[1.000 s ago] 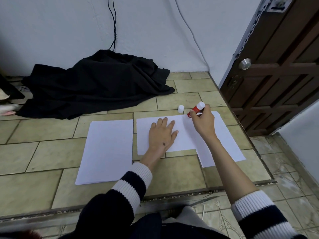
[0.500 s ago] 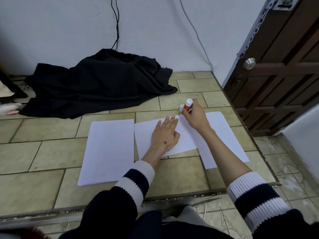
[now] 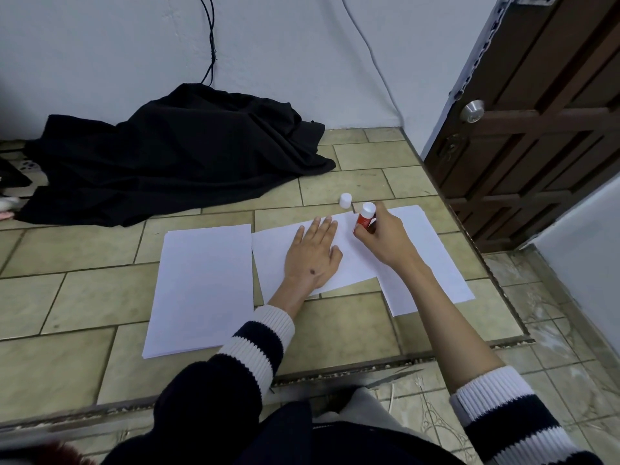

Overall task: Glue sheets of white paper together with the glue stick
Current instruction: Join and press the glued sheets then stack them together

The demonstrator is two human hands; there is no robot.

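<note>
My left hand (image 3: pixel 313 256) lies flat, fingers spread, on a white sheet (image 3: pixel 271 260) in the middle of the tiled floor. That sheet overlaps a second white sheet (image 3: pixel 432 263) to its right. My right hand (image 3: pixel 382 238) grips a red glue stick (image 3: pixel 364 216) with a white end up, its lower end down on the paper near the sheets' far edge. The white cap (image 3: pixel 345 200) stands on the tile just beyond the paper. A stack of white paper (image 3: pixel 201 286) lies to the left.
A heap of black cloth (image 3: pixel 174 156) lies at the back left against the white wall. A brown wooden door (image 3: pixel 543 129) with a metal knob stands at the right. The raised tile platform ends in a step edge (image 3: pixel 369 364) close to my knees.
My right hand swept the glue stick left along the paper's far edge, then back a little to the right. My left hand stayed pressed on the sheet. The camera shifted slightly.
</note>
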